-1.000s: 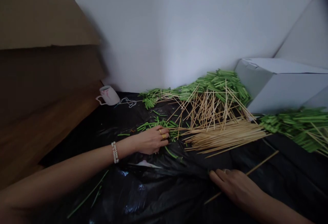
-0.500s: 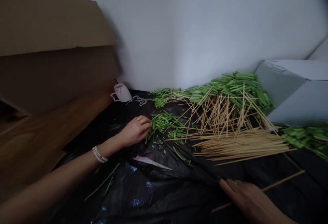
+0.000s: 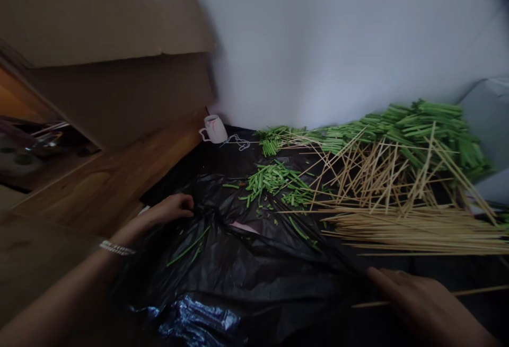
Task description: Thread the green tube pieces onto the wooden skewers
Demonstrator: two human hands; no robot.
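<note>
My left hand (image 3: 177,208), with a beaded bracelet at the wrist, is closed at the left of the black plastic sheet (image 3: 254,278), its fingertips pinched on the plastic. At the lower right my right hand (image 3: 421,296) grips a fold of the same sheet, pulled into taut creases. A single wooden skewer (image 3: 481,290) passes beneath or behind that hand; I cannot tell if it is held. Cut green stems (image 3: 272,178) lie in a loose pile between the hands. Beside my left hand rest a few long thin green stems (image 3: 189,247).
Many wooden skewers (image 3: 417,230) lie in a stack, others (image 3: 377,172) crisscross behind it. Bundled green stems (image 3: 421,122) line the wall. A white mug (image 3: 215,129) and string (image 3: 240,142) are at the back. A cardboard box (image 3: 131,87) stands left, a grey box (image 3: 483,119) right.
My left hand has left the cut green stems and moved left to the sheet, now pinching it. My right hand stays on the plastic. The view has turned left.
</note>
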